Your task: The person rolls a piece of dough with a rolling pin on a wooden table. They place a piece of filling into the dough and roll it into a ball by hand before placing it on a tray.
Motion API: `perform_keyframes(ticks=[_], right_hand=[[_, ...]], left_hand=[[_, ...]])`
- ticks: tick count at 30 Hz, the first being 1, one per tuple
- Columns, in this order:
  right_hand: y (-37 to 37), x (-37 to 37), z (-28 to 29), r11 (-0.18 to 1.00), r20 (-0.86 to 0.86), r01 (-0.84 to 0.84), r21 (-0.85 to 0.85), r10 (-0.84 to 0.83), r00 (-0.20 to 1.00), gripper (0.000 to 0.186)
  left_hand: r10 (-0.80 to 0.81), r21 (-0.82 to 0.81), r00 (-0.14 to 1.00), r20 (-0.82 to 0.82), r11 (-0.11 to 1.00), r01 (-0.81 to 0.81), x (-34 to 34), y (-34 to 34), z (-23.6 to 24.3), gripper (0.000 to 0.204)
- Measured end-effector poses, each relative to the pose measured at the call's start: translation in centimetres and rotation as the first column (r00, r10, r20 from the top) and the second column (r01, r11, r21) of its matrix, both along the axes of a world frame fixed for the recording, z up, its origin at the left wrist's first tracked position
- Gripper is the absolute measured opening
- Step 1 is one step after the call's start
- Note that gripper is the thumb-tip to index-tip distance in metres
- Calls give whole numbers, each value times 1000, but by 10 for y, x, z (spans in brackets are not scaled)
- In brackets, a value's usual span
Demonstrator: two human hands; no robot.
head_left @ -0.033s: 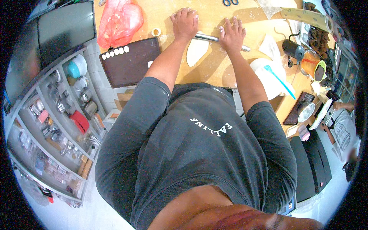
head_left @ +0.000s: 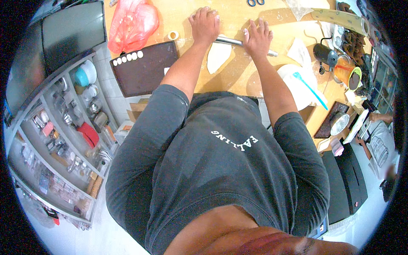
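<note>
Both palms press on a metal rolling pin (head_left: 230, 41) lying crosswise on the wooden table, with fingers extended over it and apart. My left hand (head_left: 206, 26) is on its left part, my right hand (head_left: 258, 39) farther right; flour whitens the fingertips. Just below the pin lies a flat white dough piece (head_left: 218, 59). To the left are a small ring cutter (head_left: 173, 35) and a dark tray (head_left: 144, 76) bearing a row of several small white dough rounds (head_left: 127, 57) along its back.
A red plastic bag (head_left: 131, 25), scissors (head_left: 256, 3), a white plate with a blue tool (head_left: 291, 87), a rolled mat (head_left: 340, 19), and a gooseneck kettle (head_left: 323, 53) surround the workspace. Shelving (head_left: 72, 136) stands left; another person's arm (head_left: 378, 117) shows at far right.
My left hand has shifted very slightly toward the back of the table. My right hand shows no clear movement.
</note>
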State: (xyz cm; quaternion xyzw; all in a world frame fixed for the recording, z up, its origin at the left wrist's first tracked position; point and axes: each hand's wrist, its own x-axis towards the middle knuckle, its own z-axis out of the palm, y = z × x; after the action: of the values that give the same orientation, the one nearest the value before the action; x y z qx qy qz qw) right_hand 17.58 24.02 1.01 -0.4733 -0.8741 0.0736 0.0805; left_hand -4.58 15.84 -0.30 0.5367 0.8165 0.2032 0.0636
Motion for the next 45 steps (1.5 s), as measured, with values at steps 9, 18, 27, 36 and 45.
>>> perform_keyframes(ticks=[9,18,27,36,45], right_hand=[[8,-7,1,999,51,7,-44,-5,999,61],[6,-6,4,996,63,58,-62,-54,997,57],[-28,5,-3,1000,84,-6,-21,8,996,50],[-17,-2,4,999,108,-37,-12,38,993,55],[-1,-13,5,998,91,22,-64,-16,996,61]], left_hand=[[39,37,986,-164,999,-33,-21,23,-12,36],[3,-113,1000,23,994,0,30,-47,17,46],[41,-182,999,14,983,-38,38,-77,20,57],[54,-267,994,91,963,-28,31,-63,31,56],[30,-205,999,10,978,-28,20,-40,19,60]])
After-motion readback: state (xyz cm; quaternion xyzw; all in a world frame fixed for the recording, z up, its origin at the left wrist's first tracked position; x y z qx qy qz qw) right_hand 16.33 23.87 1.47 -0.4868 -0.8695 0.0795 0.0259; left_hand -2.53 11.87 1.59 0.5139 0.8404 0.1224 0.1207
